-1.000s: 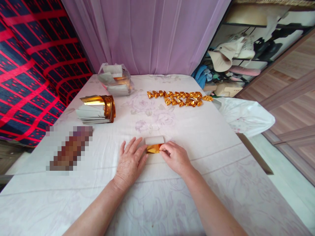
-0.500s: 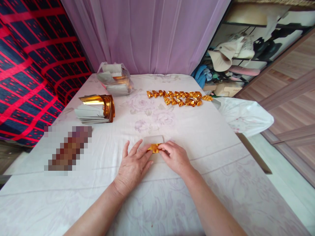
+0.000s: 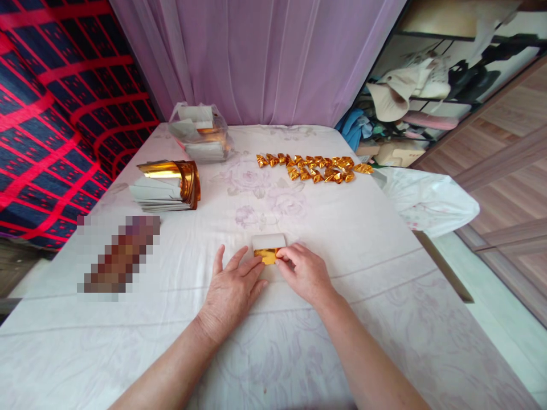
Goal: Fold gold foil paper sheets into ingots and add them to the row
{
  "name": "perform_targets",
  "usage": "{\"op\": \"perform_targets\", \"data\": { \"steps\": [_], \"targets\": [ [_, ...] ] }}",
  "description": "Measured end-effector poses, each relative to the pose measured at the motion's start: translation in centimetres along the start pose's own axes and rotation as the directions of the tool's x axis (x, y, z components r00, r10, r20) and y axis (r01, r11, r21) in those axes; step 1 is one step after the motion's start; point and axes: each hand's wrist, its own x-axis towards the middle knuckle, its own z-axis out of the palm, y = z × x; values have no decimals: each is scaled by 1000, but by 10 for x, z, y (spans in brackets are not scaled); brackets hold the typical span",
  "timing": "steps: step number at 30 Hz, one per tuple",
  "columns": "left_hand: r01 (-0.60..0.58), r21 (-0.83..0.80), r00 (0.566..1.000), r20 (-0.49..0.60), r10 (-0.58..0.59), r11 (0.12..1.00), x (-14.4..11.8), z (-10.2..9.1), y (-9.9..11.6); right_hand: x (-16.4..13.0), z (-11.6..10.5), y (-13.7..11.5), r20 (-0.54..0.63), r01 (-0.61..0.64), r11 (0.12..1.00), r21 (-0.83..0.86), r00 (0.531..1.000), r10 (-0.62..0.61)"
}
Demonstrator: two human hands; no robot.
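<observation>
Pressing a gold sheet [image 3: 266, 255] flat on the cloth [image 3: 342, 256] at centre, the left hand [image 3: 233, 290] lies open, fingers spread on the sheet's left edge; the right hand [image 3: 304, 272] pinches its right edge — white back showing above. At 12 o'clock, a row of folded pieces [image 3: 314, 167] suggests many are done. At 10 o'clock, the stack [image 3: 166, 185] and bag [image 3: 200, 134] — plenty left, by the look.
</observation>
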Motion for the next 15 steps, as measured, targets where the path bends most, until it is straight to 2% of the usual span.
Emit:
{"op": "perform_targets", "data": {
  "steps": [8, 15],
  "targets": [
    [18, 0, 1000, 20, -18, 1000, -2, 1, 1, 1, 7, -12, -46, -112, 983, -145, 993, 107],
    [22, 0, 999, 40, -22, 1000, -1, 1, 3, 3, 2, -9, 2, -119, 990, -76, 993, 119]
  ]
}}
